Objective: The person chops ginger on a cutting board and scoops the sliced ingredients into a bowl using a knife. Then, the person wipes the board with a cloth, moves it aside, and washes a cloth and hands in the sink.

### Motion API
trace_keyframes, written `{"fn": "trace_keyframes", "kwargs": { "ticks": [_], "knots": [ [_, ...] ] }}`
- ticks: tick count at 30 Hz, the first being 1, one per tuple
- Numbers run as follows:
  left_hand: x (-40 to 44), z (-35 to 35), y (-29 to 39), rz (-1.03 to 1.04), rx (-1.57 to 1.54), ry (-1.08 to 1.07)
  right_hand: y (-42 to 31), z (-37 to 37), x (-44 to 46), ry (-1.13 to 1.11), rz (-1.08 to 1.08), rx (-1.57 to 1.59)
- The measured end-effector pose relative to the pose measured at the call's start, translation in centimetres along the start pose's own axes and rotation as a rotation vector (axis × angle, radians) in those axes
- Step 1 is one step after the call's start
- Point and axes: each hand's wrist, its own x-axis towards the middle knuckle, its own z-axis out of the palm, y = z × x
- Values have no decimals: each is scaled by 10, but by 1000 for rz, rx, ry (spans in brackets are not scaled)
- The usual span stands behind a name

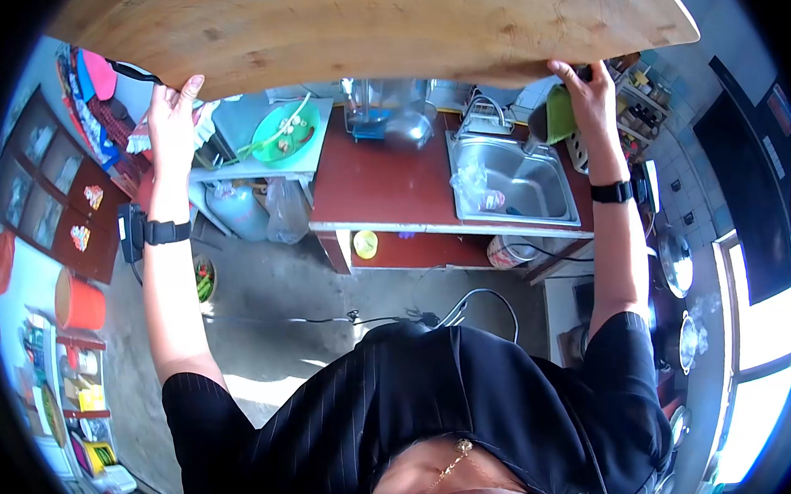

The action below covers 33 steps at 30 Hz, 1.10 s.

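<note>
A large wooden board (369, 36) spans the top of the head view, raised in front of me. My left hand (174, 115) grips its lower left edge, thumb on the near face and the other fingers behind it. At the lower right edge, my right hand (588, 93) holds the board in the same way, its thumb against the wood. Both arms are stretched forward, with a dark strap around each wrist. Below the board lies a red counter (375, 186) with a steel sink (525, 179) set into it.
A green bowl (276, 144) with vegetables stands on a side table at the left. A plastic bag (469, 186) lies in the sink. A green item (560, 114) hangs near my right hand. Cables cross the floor. Shelves (84, 384) line the left side.
</note>
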Motion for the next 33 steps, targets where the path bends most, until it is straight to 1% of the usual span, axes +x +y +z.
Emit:
{"fn": "trace_keyframes", "kwargs": {
  "ticks": [3, 4, 7, 8, 11, 12, 15, 16, 19, 23, 24, 27, 28, 33],
  "knots": [
    [85, 25, -62, 213, -38, -37, 28, 51, 63, 57, -84, -75],
    [104, 31, -75, 235, 9, -31, 49, 60, 82, 76, -153, -81],
    [162, 50, -120, 199, 70, -42, 82, 92, 130, 78, -160, -181],
    [187, 57, -141, 222, 18, -36, 106, 104, 151, 107, -232, -138],
    [237, 102, -165, 335, -24, -25, 149, 132, 200, 161, -185, -185],
    [255, 107, -180, 288, 17, -62, 161, 140, 208, 164, -176, -190],
    [303, 135, -234, 235, -49, -82, 192, 166, 240, 175, -169, -203],
    [317, 144, -253, 210, -14, -88, 208, 176, 250, 192, -159, -238],
    [339, 174, -303, 140, -31, -98, 245, 202, 264, 173, -108, -258],
    [358, 197, -382, 29, -62, -177, 275, 228, 265, 145, 60, -343],
    [357, 204, -399, 24, -99, -192, 283, 233, 262, 122, 78, -309],
    [362, 222, -429, 38, -146, -186, 305, 246, 260, 149, 122, -434],
    [362, 226, -435, 17, -146, -198, 307, 249, 258, 138, 129, -408],
    [354, 240, -476, -82, -132, -246, 341, 253, 242, 72, 195, -469]
  ]
}}
